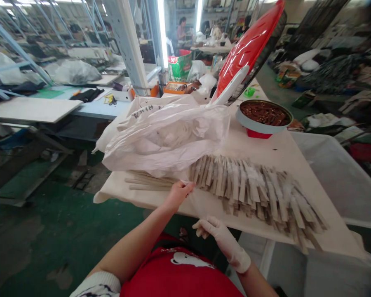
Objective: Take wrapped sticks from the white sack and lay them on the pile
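Observation:
My left hand, bare, pinches a thin, see-through piece of plastic at the front edge of the table. The plastic slants down toward my right hand, which wears a white glove. Its fingers are curled closed; whether they grip the plastic's lower end I cannot tell. Just right of my left hand lies a long row of beige strips, bundled with clear plastic. Several longer beige strips lie flat to the left. Behind them rests a large white plastic sack, its mouth open, with whitish contents.
A round tin of brown pieces stands on a red base at the back right. Beside it leans a red, shiny fan-like object. A grey-white bin adjoins the table's right side. A metal post rises behind the sack.

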### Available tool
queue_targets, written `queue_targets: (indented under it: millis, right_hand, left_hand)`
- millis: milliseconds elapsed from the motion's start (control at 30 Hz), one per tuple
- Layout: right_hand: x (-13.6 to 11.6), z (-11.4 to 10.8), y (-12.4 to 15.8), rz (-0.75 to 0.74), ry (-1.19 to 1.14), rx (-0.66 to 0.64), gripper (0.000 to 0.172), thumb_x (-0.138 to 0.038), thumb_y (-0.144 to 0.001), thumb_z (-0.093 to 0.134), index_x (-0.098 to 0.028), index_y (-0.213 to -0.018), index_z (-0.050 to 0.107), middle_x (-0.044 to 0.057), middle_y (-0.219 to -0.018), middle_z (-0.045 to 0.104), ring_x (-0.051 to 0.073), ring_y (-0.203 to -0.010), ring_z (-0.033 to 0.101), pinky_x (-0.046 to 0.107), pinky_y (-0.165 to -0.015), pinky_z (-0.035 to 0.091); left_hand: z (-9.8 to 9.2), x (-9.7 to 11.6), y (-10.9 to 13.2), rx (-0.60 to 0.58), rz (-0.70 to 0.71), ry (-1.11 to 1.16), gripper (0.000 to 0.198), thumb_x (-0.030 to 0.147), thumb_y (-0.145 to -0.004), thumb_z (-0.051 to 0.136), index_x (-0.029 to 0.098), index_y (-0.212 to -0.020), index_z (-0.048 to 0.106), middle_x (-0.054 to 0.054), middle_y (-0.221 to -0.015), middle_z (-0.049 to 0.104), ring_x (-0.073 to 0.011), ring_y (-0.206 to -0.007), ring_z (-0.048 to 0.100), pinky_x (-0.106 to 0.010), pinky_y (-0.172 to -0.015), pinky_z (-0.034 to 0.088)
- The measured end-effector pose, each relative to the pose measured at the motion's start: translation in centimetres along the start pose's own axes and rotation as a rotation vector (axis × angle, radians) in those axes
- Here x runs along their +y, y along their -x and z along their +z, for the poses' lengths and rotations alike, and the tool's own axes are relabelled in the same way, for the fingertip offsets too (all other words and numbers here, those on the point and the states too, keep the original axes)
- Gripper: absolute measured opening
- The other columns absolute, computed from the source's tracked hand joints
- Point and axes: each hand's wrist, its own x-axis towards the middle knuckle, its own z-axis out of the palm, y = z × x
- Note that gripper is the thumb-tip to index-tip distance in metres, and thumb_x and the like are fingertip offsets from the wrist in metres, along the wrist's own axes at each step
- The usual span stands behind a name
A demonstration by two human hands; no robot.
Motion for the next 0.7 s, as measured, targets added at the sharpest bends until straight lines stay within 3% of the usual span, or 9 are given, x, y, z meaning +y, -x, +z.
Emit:
queue_targets:
  millis: [67, 167, 233, 300, 367, 500, 567, 700]
  right_hand:
    - [0.8, -0.6, 0.6, 0.000, 0.016, -0.032, 0.043, -0.052, -0.083, 0.047, -0.016, -0.086, 0.069, 0.005, -0.070, 0.065, 0.013, -0.064, 0.056, 0.025, -0.059, 0.039]
    - [1.2, -1.8, 0.9, -0.010, 0.085, -0.114, 0.049, -0.055, -0.079, 0.052, -0.018, -0.110, 0.061, 0.008, -0.090, 0.066, 0.017, -0.078, 0.057, 0.027, -0.065, 0.041]
    - [0.7, -2.5, 0.6, -0.016, 0.173, -0.048, 0.062, -0.056, -0.073, 0.058, -0.019, -0.122, 0.052, 0.009, -0.105, 0.063, 0.019, -0.082, 0.056, 0.029, -0.066, 0.042]
    - [-0.3, -2.7, -0.2, -0.028, 0.252, 0.107, 0.065, -0.054, -0.072, 0.059, -0.018, -0.125, 0.048, 0.009, -0.111, 0.060, 0.017, -0.076, 0.055, 0.030, -0.065, 0.042]
    - [-1.2, -2.2, -1.1, -0.023, 0.291, 0.160, 0.054, -0.049, -0.073, 0.059, -0.017, -0.117, 0.053, 0.007, -0.100, 0.063, 0.013, -0.067, 0.052, 0.028, -0.060, 0.041]
    - [-0.6, 0.5, -2.3, 0.170, 0.234, -0.078, 0.025, -0.039, -0.070, 0.062, -0.015, -0.077, 0.060, -0.002, -0.059, 0.056, 0.007, -0.046, 0.039, 0.021, -0.044, 0.028]
    - [0.8, 1.9, -2.4, 0.243, 0.163, -0.147, 0.024, -0.037, -0.070, 0.063, -0.014, -0.073, 0.058, -0.004, -0.054, 0.052, 0.005, -0.043, 0.035, 0.020, -0.042, 0.024]
    - [3.0, 3.7, -1.9, 0.222, 0.040, -0.257, 0.021, -0.030, -0.067, 0.066, -0.014, -0.077, 0.058, -0.004, -0.062, 0.054, 0.006, -0.050, 0.043, 0.019, -0.046, 0.029]
  left_hand:
    - [-0.1, -0.4, 0.1, 0.010, -0.016, -0.003, 0.043, 0.052, -0.056, 0.066, 0.012, -0.069, 0.057, 0.004, -0.057, 0.046, -0.0058, -0.048, 0.034, -0.020, -0.047, 0.025]
    - [-0.3, -0.6, 0.6, 0.003, -0.012, -0.015, 0.041, 0.050, -0.058, 0.066, 0.013, -0.073, 0.058, 0.005, -0.057, 0.047, -0.0054, -0.048, 0.034, -0.020, -0.047, 0.025]
    - [-0.4, -0.5, 1.0, -0.046, 0.024, -0.056, 0.038, 0.048, -0.060, 0.065, 0.013, -0.074, 0.059, 0.005, -0.058, 0.048, -0.0058, -0.049, 0.035, -0.020, -0.048, 0.026]
    - [-0.2, -0.5, 1.4, -0.105, 0.064, -0.119, 0.035, 0.046, -0.061, 0.064, 0.013, -0.074, 0.059, 0.004, -0.059, 0.050, -0.0066, -0.051, 0.038, -0.020, -0.049, 0.028]
    - [0.0, -0.6, 1.7, -0.140, 0.084, -0.162, 0.033, 0.044, -0.062, 0.062, 0.013, -0.074, 0.060, 0.004, -0.059, 0.050, -0.0069, -0.052, 0.039, -0.020, -0.049, 0.029]
    - [-0.3, -1.1, 1.6, -0.112, 0.035, -0.182, 0.032, 0.041, -0.063, 0.062, 0.013, -0.079, 0.060, 0.005, -0.059, 0.049, -0.0054, -0.049, 0.037, -0.019, -0.047, 0.028]
    - [-1.0, -1.6, 0.8, -0.075, -0.035, -0.197, 0.035, 0.041, -0.064, 0.063, 0.013, -0.084, 0.059, 0.005, -0.060, 0.048, -0.0042, -0.045, 0.034, -0.018, -0.043, 0.026]
    - [-2.6, -3.6, -1.9, -0.008, -0.092, -0.253, 0.033, 0.042, -0.076, 0.051, 0.014, -0.091, 0.057, 0.005, -0.063, 0.047, -0.0028, -0.043, 0.034, -0.016, -0.044, 0.031]
